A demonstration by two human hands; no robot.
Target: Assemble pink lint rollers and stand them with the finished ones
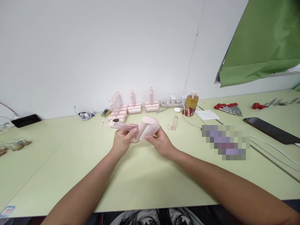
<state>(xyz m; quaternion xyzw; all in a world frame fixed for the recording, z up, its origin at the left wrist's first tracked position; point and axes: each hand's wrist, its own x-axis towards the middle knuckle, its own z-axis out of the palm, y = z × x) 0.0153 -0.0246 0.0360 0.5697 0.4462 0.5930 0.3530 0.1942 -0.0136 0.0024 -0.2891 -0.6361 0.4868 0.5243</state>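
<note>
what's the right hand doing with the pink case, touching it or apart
Touching. The head view shows the thumb of the right hand lying on the front of the pink case, with fingers at its side.

Pale pink rounded case (151,127), tilted above the worktop (140,181) (clear pink tube (123,125) beside it, pointing toward the left edge)

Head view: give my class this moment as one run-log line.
left hand: holds pink tube | right hand: holds pink case | right of case: small clear bottle
</note>
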